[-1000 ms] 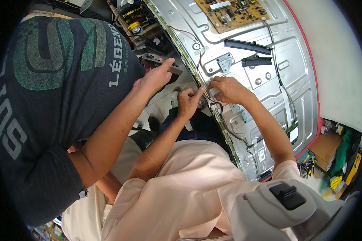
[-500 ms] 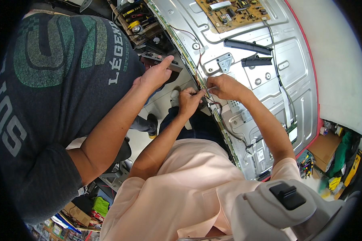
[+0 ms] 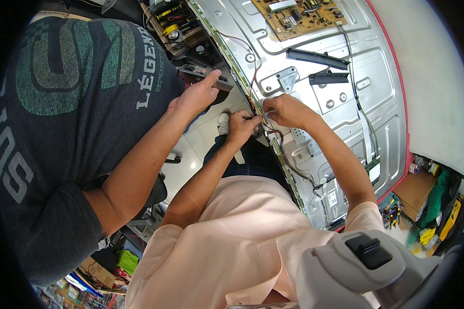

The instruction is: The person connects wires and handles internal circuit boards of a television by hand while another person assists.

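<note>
Right hand (image 3: 288,110) fingertips have moved slightly toward the near edge of the silver panel (image 3: 381,67) over the last second, in the head view. Left hand (image 3: 241,127) stays almost where it was, and a person in beige has gone from behind it.

Both hands meet at that edge. Left thumb and forefinger come together at their tips; whatever may be pinched there is too small to make out. Right fingers are curled, tips down by the edge just beside the left ones; whether they hold anything I cannot tell.

The panel lies under the right hand and reaches far above and right of it. A thin wire (image 3: 254,62) comes down along the edge to the fingertips. Just below them are a white connector (image 3: 270,134) and a dark cable (image 3: 295,169). Above the right hand sits a triangular bracket (image 3: 287,80); up and right of the hand lie two black strips (image 3: 317,58); farther up is a tan circuit board (image 3: 299,19).

Left of the grip, a co-worker's hand (image 3: 197,98) holds a grey box (image 3: 224,84). Tools (image 3: 172,21) lie up and left; a carton (image 3: 415,191) stands far right, lower down.
</note>
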`<state>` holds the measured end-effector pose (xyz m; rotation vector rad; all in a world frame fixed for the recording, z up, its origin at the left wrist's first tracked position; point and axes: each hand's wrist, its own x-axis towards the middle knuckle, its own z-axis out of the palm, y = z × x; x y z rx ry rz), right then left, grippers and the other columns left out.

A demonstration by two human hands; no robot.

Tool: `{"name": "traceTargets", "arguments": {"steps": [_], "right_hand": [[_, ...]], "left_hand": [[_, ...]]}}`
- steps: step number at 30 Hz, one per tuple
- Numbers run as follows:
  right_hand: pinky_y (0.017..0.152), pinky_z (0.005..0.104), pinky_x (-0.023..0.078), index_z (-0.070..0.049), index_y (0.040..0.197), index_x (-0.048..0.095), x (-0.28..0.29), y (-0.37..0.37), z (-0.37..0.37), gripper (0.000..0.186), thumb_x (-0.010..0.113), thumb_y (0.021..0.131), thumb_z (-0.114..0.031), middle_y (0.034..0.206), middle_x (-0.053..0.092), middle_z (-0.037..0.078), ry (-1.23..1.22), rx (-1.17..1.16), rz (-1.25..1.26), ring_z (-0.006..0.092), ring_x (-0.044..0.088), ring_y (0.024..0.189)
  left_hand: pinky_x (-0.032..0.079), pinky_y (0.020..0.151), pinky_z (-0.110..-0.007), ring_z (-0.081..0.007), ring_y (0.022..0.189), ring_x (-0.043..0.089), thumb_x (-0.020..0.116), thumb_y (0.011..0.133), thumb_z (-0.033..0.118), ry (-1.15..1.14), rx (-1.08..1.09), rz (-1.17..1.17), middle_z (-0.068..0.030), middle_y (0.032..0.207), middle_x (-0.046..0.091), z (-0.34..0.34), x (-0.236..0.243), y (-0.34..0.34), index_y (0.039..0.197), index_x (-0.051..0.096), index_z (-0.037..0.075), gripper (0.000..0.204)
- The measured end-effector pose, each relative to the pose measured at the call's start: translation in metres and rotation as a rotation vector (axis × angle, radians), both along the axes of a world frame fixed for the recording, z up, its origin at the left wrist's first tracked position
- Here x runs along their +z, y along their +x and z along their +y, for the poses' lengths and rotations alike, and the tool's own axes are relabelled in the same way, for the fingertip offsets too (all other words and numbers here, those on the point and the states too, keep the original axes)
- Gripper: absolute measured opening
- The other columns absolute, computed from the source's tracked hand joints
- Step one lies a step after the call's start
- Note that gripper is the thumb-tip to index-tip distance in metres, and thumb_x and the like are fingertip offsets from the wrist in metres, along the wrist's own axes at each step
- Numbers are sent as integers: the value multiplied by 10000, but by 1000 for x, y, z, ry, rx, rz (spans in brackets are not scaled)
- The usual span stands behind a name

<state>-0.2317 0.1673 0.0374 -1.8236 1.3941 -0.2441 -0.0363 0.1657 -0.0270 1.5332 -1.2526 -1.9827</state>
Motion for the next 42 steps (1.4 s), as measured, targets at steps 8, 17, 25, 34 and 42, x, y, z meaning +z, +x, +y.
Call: {"name": "traceTargets", "arguments": {"steps": [8,17,25,34,42], "right_hand": [[702,405,527,-8,856,671,1,1,1,121,668,739,-39,777,677,178,-1,-18,1,354,666,755],[711,403,528,4,869,684,1,3,1,142,670,731,-26,796,676,188,10,-18,17,354,664,761],[685,417,519,7,849,670,4,4,3,130,668,724,-26,753,650,194,-32,-12,-7,367,651,729],[679,426,513,12,837,666,3,5,6,121,668,724,-29,758,636,192,-63,-27,-7,368,644,727],[683,432,513,9,849,681,3,7,9,123,671,731,-24,753,627,184,-96,-46,-11,373,637,724]], "left_hand": [[416,461,-215,-88,524,600,760,805,173,31,-50,25,-51,658,655,-4,2,2,718,626,41,207],[433,472,-217,-97,528,602,744,823,189,25,-72,10,-55,658,651,-4,2,3,751,646,22,206],[414,440,-228,-90,499,579,747,809,182,8,-31,42,-48,608,622,-2,0,2,667,587,39,258],[388,430,-221,-67,492,550,735,826,177,12,-29,67,-33,608,623,-1,2,3,704,618,27,226],[413,450,-218,-87,496,570,758,822,197,13,-12,91,-44,600,615,0,0,3,668,580,56,275]]}}
